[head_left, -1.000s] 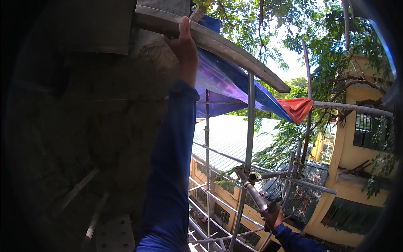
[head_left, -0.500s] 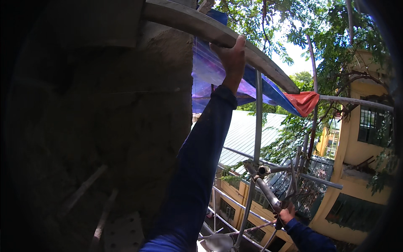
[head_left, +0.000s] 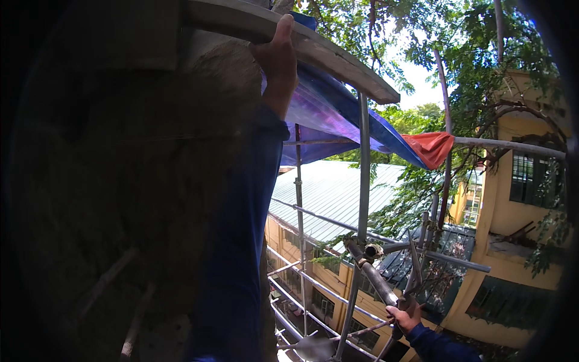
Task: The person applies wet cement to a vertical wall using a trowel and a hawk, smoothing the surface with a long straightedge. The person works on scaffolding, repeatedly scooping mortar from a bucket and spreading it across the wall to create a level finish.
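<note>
At left, dark wall (head_left: 151, 181). Beyond, pale roof (head_left: 338, 190); above that, blue tarp (head_left: 338, 108). Up high, long board (head_left: 329, 54), jutting past wall, pinched along lower edge in left hand (head_left: 277, 63), thumb against near face (probably to steady overhang). At lower right, grey pipe (head_left: 379, 280), clamped near upright post (head_left: 364, 169), likely for stiffness; end wrapped in right hand's (head_left: 409, 317) closed grip, perhaps for balance.

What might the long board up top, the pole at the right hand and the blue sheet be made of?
Board: probably wood, given its plank shape; the dull grey face may be cement-stained.
Pole: likely metal, smooth, with a slight sheen.
Sheet: probably thin plastic, since light glows through it.
</note>
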Demonstrator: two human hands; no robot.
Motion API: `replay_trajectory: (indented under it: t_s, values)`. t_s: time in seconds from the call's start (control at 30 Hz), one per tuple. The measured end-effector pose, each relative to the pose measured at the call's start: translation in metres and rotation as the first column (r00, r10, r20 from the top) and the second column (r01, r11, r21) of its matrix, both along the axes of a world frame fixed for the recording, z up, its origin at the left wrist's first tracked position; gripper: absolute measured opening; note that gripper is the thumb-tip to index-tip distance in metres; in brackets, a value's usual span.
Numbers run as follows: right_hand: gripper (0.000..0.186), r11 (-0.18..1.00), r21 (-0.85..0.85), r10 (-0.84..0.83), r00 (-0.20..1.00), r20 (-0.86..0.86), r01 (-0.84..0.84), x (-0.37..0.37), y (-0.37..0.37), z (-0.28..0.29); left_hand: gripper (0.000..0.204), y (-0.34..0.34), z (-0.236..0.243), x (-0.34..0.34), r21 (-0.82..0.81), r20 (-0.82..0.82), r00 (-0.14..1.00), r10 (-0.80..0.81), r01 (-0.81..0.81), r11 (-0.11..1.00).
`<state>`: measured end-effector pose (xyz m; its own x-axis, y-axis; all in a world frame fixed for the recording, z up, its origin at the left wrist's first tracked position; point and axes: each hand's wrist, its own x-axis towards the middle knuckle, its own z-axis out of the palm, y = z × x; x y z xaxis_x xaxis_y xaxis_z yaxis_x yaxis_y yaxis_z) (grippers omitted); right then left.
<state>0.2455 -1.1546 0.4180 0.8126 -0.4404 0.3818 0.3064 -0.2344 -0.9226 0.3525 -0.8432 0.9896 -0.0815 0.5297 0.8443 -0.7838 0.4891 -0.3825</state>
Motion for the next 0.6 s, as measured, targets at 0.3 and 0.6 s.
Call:
replay_trajectory:
  t_s: [0.3,0.6]
  values:
    - [0.042,0.909,-0.4,-0.129,0.992,-0.009,0.114,-0.015,-0.014,-0.004,0.078,0.064,-0.06,0.015,0.215,-0.413,0.471,0.779,-0.781,0.586]
    - [0.02,0.975,0.01,0.221,0.963,-0.155,-0.222,-0.01,0.029,0.025,0.056,-0.002,-0.675,-0.098,0.848,-0.356,0.498,0.791,0.528,0.05]
